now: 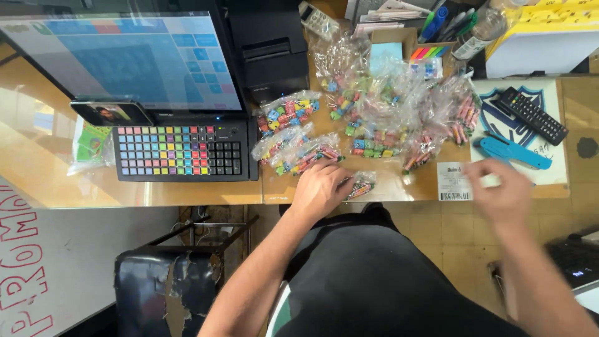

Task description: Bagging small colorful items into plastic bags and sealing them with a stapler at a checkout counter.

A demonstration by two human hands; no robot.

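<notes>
The left hand [319, 189] lies palm down at the near edge of the worktop [206, 192], its fingers curled over the end of a small clear bag of coloured clips [360, 185], pinning it to the surface. The right hand [501, 192] hovers to the right, just above the near edge, blurred with motion; whether it is open or has hold of anything cannot be told. Beneath and beside it lies a white slip [453, 181] with a barcode.

Just beyond the left hand more clip bags [293, 134] lie in a loose heap that spreads right and far across the worktop. To the right of the heap a blue stapler [513, 151] rests on a white sheet, with a black remote [532, 115] beyond it. To the left sits a keyboard [181, 151] with many coloured keys, a phone [111, 113] propped at its far left corner, and a tilted touch screen [125, 59] behind. A black receipt printer [274, 56] stands right of the screen, and pens [437, 25] fill a box at the far edge.
</notes>
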